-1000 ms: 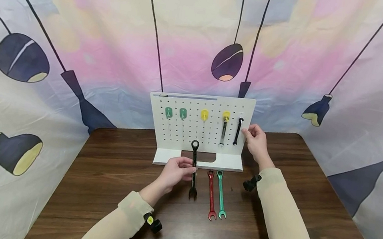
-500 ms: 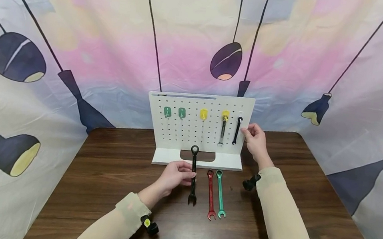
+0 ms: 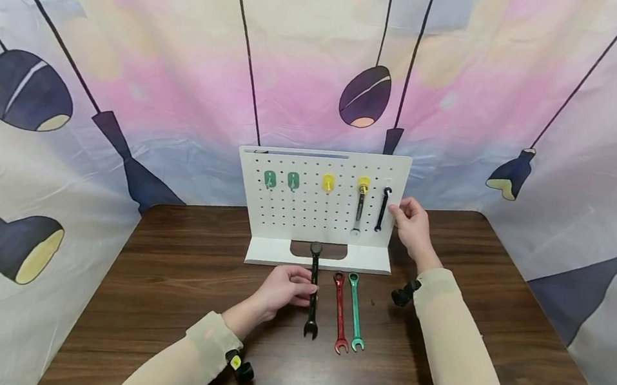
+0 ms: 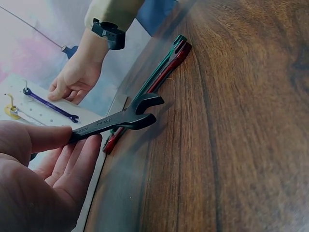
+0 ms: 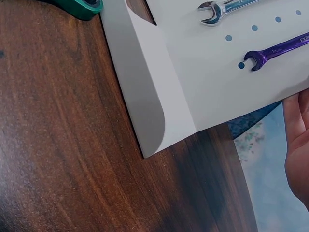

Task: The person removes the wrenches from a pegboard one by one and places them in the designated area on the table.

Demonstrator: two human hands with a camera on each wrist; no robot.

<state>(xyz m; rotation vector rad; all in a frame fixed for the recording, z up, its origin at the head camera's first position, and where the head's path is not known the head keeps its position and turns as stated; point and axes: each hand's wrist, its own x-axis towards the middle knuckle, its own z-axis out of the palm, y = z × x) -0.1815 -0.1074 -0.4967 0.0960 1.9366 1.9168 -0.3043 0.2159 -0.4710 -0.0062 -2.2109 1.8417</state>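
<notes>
My left hand (image 3: 285, 290) pinches a black combination wrench (image 3: 312, 313) between thumb and fingers, near the middle of its shaft. Its ring end points to the pegboard, and the open end (image 4: 140, 112) sticks out over the table in the left wrist view. On the right, my right hand (image 3: 414, 226) holds the side edge of the white pegboard (image 3: 306, 212), the thumb at the front. Beside that thumb hangs a small purple wrench (image 5: 280, 47); a silver wrench (image 3: 359, 209) hangs to its left. A red wrench (image 3: 340, 314) and a green wrench (image 3: 356, 312) lie side by side on the table.
Two green hooks (image 3: 270, 179) and a yellow hook (image 3: 328, 183) are on the pegboard's left and middle. Its flat base (image 3: 268, 252) rests on the brown wooden table (image 3: 176, 266). A curtain (image 3: 184, 72) printed with lamps hangs behind.
My left hand has drawn the black wrench down, toward me, and its ring end has dropped from before the pegboard's face to its base. My right hand stays at the board's edge.
</notes>
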